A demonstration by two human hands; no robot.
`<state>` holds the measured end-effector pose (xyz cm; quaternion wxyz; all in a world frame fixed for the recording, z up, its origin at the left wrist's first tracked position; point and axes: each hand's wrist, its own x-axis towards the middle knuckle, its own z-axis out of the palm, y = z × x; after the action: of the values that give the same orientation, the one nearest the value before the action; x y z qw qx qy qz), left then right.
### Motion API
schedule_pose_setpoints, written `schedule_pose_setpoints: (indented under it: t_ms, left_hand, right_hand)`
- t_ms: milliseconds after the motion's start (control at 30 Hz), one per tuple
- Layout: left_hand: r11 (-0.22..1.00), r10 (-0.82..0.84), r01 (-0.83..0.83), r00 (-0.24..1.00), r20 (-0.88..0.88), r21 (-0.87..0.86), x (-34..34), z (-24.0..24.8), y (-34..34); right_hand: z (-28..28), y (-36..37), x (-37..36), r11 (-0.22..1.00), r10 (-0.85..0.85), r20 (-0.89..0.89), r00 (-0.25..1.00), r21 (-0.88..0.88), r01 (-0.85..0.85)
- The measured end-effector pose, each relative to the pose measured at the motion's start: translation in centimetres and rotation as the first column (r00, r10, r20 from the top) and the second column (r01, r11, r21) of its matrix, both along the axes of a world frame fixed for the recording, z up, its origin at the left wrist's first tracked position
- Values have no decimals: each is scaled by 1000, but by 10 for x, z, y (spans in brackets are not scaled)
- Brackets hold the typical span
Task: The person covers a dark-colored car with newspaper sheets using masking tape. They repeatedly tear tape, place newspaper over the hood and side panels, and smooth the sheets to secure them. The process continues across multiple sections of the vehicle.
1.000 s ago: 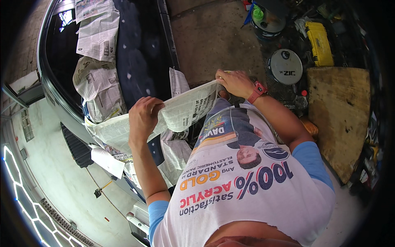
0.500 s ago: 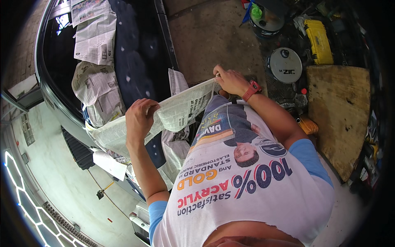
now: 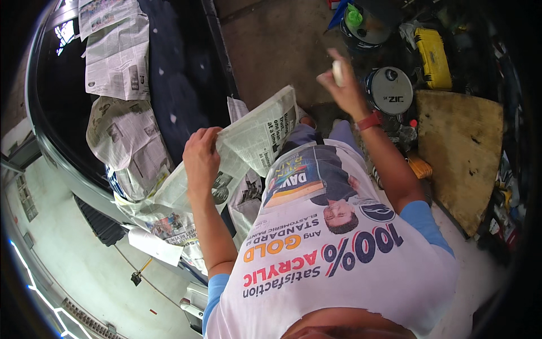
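Observation:
My left hand (image 3: 202, 161) pinches the upper edge of a newspaper sheet (image 3: 257, 133), which hangs at a slant in front of me. The sheet's right corner stands free, and its left part runs down toward the car. Away to the right, my right hand (image 3: 349, 93) is raised off the sheet, slightly blurred, with a red watch on the wrist. Between its fingers is a small pale roll (image 3: 337, 73) that looks like masking tape. More newspaper (image 3: 118, 56) covers part of the dark car (image 3: 180, 73) on the left, over the glass and along the body.
A lidded round pail (image 3: 389, 90) stands on the right, with a yellow case (image 3: 433, 59) beyond it. A worn wooden board (image 3: 460, 152) leans nearby. Another dark container (image 3: 367, 28) with a green bag sits farther off. A white sheet (image 3: 155, 246) hangs by the car.
My right hand has left the newspaper's right corner and moved up and right with the pale roll. My left hand has shifted slightly right, still gripping the sheet, whose right end now tilts up.

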<state>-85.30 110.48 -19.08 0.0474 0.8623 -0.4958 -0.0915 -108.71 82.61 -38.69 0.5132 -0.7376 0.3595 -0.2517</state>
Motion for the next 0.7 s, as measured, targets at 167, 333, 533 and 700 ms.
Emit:
schedule_pose_setpoints:
  t_ms: [167,333,533,700]
  left_hand:
    - [998,-37,38,999,-31,44,35,-13,-16]
    - [989,-21,17,999,26,146,74,-25,-9]
    - [975,54,-50,998,-13,216,104,-49,0]
    - [898,395,-346,905,-157,271,121,-49,25]
  right_hand:
    - [57,34,89,815,301,-142,943,-475,-332]
    - [29,58,137,868,464,-96,881,-152,-474]
    - [-3,58,171,864,449,-122,885,-192,-465]
    - [-34,22,212,862,473,-109,874,-150,-485]
